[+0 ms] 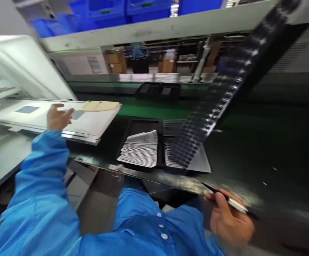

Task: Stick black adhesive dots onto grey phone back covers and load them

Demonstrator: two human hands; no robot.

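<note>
Fingers of the right hand (233,222) are curled shut around a slim tool (237,205), white along the body with a thin black point, held near the front edge of the dark table (250,153). Left hand (57,118) is over on the white platform (101,124), fingers loosely spread, thumb apart, nothing in them that I can see. Right by its fingertips sits a flat grey sheet (77,114), plain and matte, partly hidden by the hand; can't honestly tell if they're touching. Its lookalike, another grey rectangle (27,109), lies farther left, and a cream pad (101,106) sits on the platform's right side.

On the table, a fanned stack of thin pale-edged sheets (140,149) fills part of a black tray (143,125). Beside it there's a second stack (170,124), partly covered by a shiny, bumpy dark strip (210,113), pretty blurry.
</note>
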